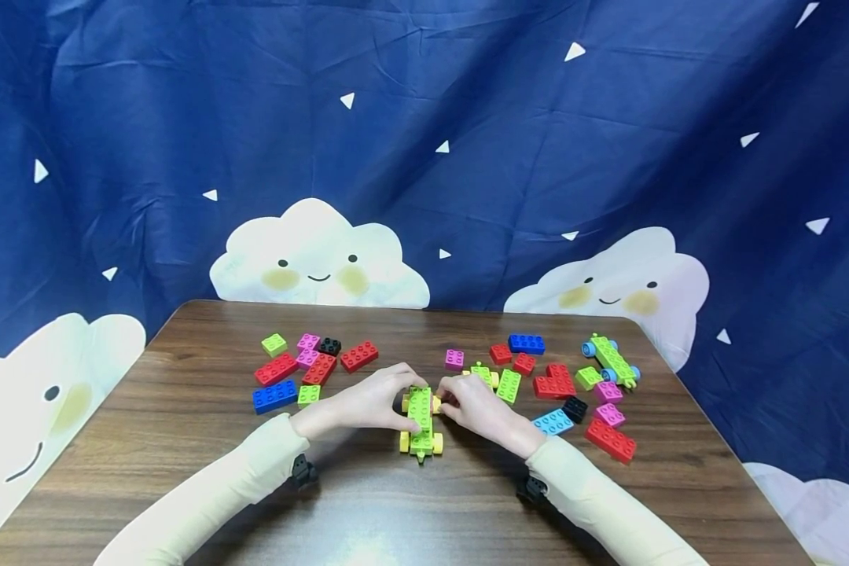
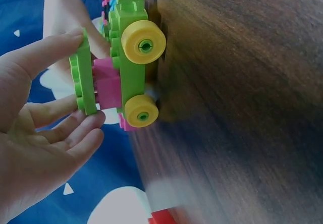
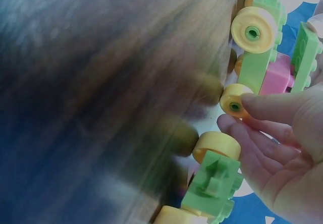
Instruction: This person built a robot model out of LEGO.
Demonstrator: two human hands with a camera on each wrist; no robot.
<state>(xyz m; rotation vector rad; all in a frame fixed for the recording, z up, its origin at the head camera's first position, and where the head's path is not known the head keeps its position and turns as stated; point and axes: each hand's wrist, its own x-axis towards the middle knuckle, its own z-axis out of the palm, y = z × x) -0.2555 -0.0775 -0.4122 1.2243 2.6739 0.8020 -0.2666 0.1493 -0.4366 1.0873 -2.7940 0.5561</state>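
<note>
A toy car built on a green wheeled base stands on the table between the hands. On it sits a pink brick, topped by a flat green brick. With thumb and fingertips at opposite ends, my left hand grips that flat green brick. From the other side, my right hand pinches a yellow wheel of the base between thumb and finger. A second green wheeled base with yellow wheels stands just behind the right hand.
Red, blue, pink, black and green bricks lie in a group at the left, including a blue brick. More loose bricks spread to the right, with a light blue brick near the right wrist. A green base with blue wheels stands at the far right.
</note>
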